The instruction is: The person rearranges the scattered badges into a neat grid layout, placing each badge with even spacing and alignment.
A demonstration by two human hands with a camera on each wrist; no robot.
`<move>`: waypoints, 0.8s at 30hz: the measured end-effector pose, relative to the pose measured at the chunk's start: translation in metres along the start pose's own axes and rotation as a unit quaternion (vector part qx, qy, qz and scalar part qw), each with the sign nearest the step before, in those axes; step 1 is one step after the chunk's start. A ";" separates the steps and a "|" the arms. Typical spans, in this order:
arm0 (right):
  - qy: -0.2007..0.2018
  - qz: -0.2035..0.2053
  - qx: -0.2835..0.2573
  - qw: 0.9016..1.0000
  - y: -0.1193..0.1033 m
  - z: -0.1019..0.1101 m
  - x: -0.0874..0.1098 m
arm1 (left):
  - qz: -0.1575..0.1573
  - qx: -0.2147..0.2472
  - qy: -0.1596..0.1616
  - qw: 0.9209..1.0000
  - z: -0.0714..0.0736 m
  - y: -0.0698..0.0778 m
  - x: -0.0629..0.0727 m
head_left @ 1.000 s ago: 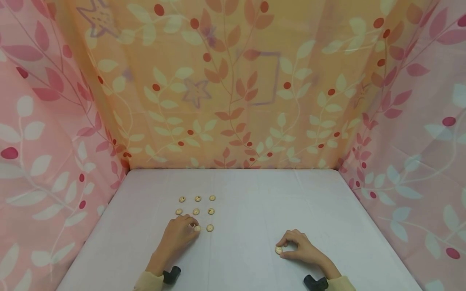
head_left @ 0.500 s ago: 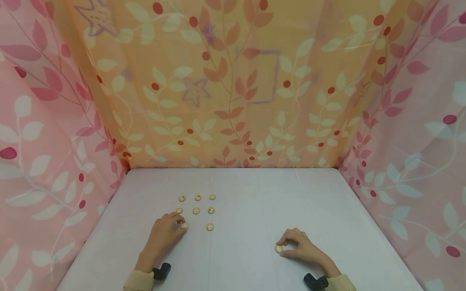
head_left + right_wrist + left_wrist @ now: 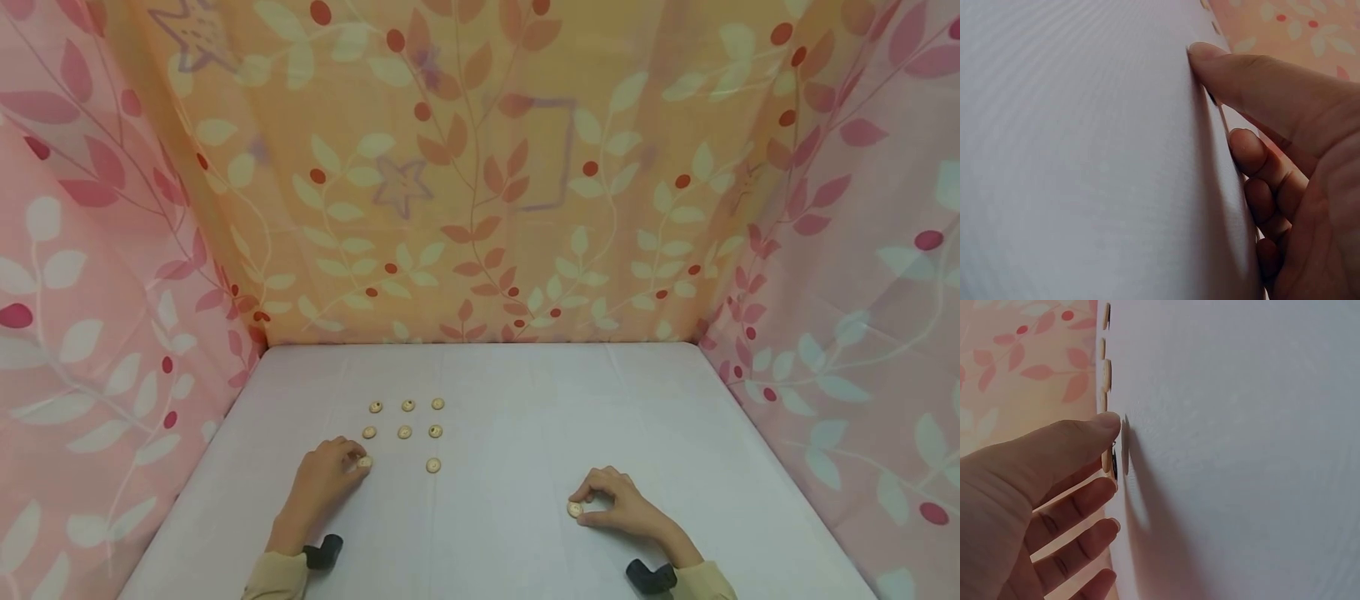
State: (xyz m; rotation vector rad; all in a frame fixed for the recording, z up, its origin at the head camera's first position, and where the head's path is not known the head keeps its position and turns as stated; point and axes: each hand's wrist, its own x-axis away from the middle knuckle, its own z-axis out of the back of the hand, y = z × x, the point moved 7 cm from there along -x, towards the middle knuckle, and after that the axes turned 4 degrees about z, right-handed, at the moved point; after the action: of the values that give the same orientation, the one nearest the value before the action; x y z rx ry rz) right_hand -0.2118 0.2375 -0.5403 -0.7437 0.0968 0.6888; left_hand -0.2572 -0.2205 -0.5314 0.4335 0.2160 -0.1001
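In the head view, small round cream-coloured wooden discs stand in rows on the white table. My left hand [image 3: 324, 485] pinches one disc [image 3: 365, 462] between thumb and fingertips, at the left end of the front row. In the left wrist view the left thumb [image 3: 1105, 422] lies right beside a thin disc edge [image 3: 1125, 445] that casts a long shadow. Far to the right, my right hand [image 3: 619, 505] holds another disc [image 3: 575, 509] at its fingertips, low by the table surface. In the right wrist view the right thumb [image 3: 1210, 57] covers most of that disc.
Behind the left hand are a back row of three discs [image 3: 408, 406] and a middle row of three discs [image 3: 404, 432]. A single disc [image 3: 433, 465] lies at the front row's right. Patterned curtains [image 3: 480, 167] enclose the white table [image 3: 510, 400] at the back and sides.
My left hand has moved left with its disc, from the middle of the front row to its left end. The right hand stays in place with its disc.
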 end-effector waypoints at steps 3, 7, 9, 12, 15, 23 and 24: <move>0.001 0.004 -0.013 1.000 -0.013 0.005 -0.003 | 0.008 0.001 -0.005 1.000 0.000 -0.005 0.001; -0.009 -0.003 -0.020 1.000 -0.027 0.011 -0.007 | 0.009 0.003 -0.004 1.000 0.000 -0.008 0.001; -0.012 -0.003 -0.019 1.000 -0.029 0.013 -0.007 | 0.009 0.004 -0.003 1.000 -0.001 -0.008 0.001; -0.009 0.000 -0.017 1.000 -0.024 0.010 -0.006 | 0.007 0.007 -0.003 1.000 -0.001 -0.008 0.000; -0.007 0.001 -0.011 1.000 -0.011 0.005 -0.004 | 0.011 0.010 -0.006 1.000 0.000 -0.008 0.001; -0.038 -0.009 -0.002 0.999 0.008 -0.001 -0.001 | 0.028 0.021 -0.024 0.999 0.001 -0.008 0.001; -0.043 -0.012 -0.004 0.999 0.008 -0.001 -0.002 | 0.028 0.022 -0.024 0.999 0.001 -0.008 0.001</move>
State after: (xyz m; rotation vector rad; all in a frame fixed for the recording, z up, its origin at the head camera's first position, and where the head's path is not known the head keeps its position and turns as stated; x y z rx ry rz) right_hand -0.2181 0.2399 -0.5452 -0.7211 0.0065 0.6968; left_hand -0.2570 -0.2283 -0.5341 0.4803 0.1535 -0.0598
